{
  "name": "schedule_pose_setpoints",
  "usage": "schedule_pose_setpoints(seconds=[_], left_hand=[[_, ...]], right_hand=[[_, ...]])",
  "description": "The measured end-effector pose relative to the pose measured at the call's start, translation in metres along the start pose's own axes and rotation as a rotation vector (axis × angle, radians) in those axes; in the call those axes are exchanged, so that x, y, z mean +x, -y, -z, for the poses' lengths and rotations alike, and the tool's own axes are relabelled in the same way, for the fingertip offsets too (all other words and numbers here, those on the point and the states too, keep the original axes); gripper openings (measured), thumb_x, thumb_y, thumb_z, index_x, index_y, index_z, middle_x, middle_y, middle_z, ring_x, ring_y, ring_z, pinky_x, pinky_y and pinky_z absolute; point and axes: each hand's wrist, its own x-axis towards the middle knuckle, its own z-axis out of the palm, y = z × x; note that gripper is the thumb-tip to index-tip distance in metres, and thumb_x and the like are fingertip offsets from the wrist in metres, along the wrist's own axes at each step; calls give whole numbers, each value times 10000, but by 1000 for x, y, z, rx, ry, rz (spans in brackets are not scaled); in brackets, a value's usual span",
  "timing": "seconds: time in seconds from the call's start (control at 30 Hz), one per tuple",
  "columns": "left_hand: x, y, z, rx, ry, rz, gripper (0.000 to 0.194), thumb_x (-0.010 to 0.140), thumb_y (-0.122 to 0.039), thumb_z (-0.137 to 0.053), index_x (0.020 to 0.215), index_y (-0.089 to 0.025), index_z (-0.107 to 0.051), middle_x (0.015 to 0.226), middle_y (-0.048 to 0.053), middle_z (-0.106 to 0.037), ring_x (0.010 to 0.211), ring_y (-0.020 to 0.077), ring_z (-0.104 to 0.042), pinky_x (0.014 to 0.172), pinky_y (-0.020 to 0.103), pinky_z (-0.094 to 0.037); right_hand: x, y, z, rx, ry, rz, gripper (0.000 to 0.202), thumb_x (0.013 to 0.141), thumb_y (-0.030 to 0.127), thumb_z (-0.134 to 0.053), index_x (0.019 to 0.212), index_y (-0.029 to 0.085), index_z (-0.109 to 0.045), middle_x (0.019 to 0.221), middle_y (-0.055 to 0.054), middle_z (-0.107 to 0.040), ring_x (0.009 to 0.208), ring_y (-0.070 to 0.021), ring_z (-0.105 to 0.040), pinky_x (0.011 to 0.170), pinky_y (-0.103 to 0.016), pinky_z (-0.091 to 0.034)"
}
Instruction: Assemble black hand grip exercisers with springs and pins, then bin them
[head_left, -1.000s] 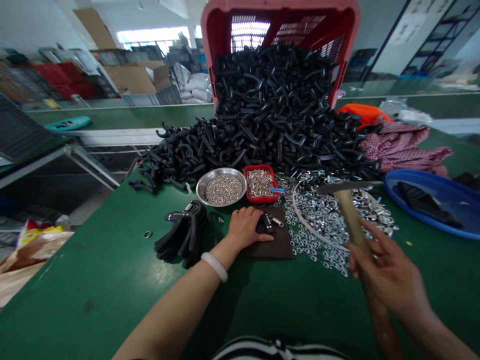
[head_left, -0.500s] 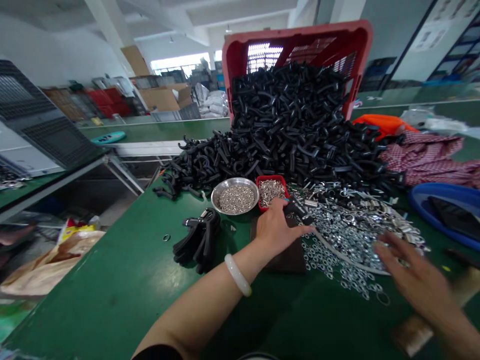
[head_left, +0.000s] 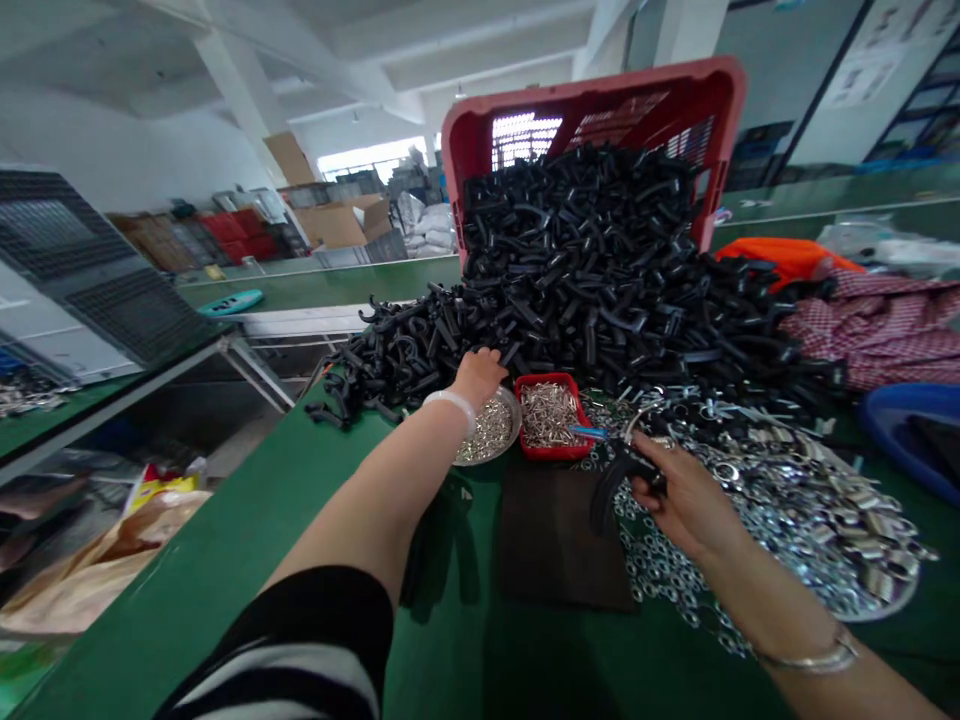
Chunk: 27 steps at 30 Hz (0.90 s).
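The left hand reaches into the pile of black handles, fingers curled on one. The right hand grips a black handle piece above the brown mat. The green desk carries a tipped red crate; cardboard boxes stand behind.

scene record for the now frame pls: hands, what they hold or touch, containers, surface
left hand: stretched forward into the pile of black curved parts, grip not visible
right hand: closed on a black curved part
containers: tipped red crate; round metal bowl; small red tray
loose hardware: silver rings and fittings
surface: green table, dark mat
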Motion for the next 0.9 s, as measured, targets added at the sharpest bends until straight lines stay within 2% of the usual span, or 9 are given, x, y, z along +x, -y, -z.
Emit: schedule_pose_setpoints(seconds=[0.13,0.23,0.4,0.5,0.57,0.63,0.77,0.83,0.9], left_hand=[[30,-7,-26,60,36,-49,238,779,-99,-451,805,-156,-681,992,161,-537,986,280,-427,773,393,-334],[39,-14,-32,92,33,-79,259,800,-111,-410,829,-126,-667,1029,175,-521,1009,285,-398,770,381,-325],[33,24,-2,154,-49,-59,297,801,-61,-344,860,-95,-633,1118,186,-481,1112,310,-342,866,428,-278],[17,48,24,77,-216,122,228,785,-147,-449,966,-104,-580,1117,175,-496,1090,307,-407,882,420,-305],[1,46,34,-147,-228,286,315,740,-212,-545,1039,-113,-531,1036,157,-544,973,273,-502,806,370,-379],[-18,24,36,-502,-136,369,400,726,-273,-583,1090,-135,-492,888,107,-590,782,208,-557,675,309,-426],[-65,-57,29,-1284,185,206,403,771,-491,-516,1071,-222,-510,708,7,-578,504,88,-485,477,212,-388],[-87,-96,27,-1491,248,271,471,770,-605,-428,994,-208,-547,635,-9,-557,450,73,-452,439,199,-374],[-103,-125,25,-1626,255,295,468,758,-606,-446,952,-198,-569,628,-4,-571,476,85,-483,458,206,-400]], right_hand=[[-14,1,13,-81,-38,10,351,589,404,-737,725,183,-501,626,51,-461,427,-46,-401,311,-147,-242],[-15,-1,24,-104,-58,-22,376,586,427,-737,765,178,-520,634,44,-465,426,-44,-405,317,-146,-245],[-10,-4,27,-116,-53,-26,381,579,427,-742,765,176,-524,650,45,-467,439,-43,-419,324,-143,-250],[-7,-3,16,-112,-70,17,383,573,442,-735,750,175,-526,661,40,-484,450,-51,-436,336,-152,-266],[-6,-2,6,-120,-74,96,368,588,452,-717,755,176,-540,683,30,-511,493,-68,-465,368,-162,-316],[-4,0,-4,-140,-45,208,340,622,460,-688,750,179,-547,686,23,-528,555,-89,-489,420,-177,-370],[-1,0,-17,-280,6,419,309,678,463,-646,706,178,-530,633,25,-514,576,-104,-478,471,-201,-398],[-2,-1,-17,-317,-1,477,306,705,471,-618,696,182,-517,608,33,-502,545,-98,-459,480,-212,-399],[-6,-1,-14,-340,-12,516,302,726,475,-593,689,188,-507,593,41,-496,526,-96,-449,491,-221,-398]])
